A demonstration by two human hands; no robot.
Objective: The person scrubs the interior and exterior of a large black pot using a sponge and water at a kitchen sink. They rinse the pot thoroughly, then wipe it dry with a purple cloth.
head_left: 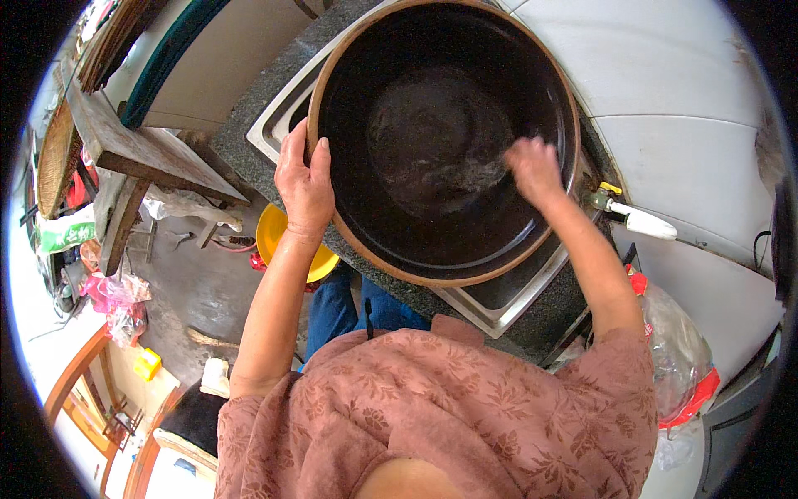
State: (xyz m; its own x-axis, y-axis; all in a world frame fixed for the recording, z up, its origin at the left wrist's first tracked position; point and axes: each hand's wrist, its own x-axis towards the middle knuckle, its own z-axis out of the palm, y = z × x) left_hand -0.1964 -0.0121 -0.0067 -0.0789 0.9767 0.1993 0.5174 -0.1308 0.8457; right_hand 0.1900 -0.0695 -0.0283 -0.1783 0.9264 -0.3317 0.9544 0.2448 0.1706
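Observation:
A large round basin (461, 279), dark glazed inside with a brown rim, sits over a stainless steel sink (492, 323). Water (436, 143) lies in its bottom, rippled near the right side. My left hand (305, 184) grips the basin's left rim, thumb on the inside and fingers around the outer edge. Over the water, at the inner right wall, my right hand (535, 169) is blurred, its fingers curled. Whether anything is held in those fingers cannot be made out.
A tap with a yellow handle (610, 188) and white spout (648, 223) stands right of the basin. Speckled stone counter (249, 118) surrounds the sink. A yellow basin (271, 234) is below at left, near a wooden bench (149, 156). A filled plastic bag (676, 337) sits at right.

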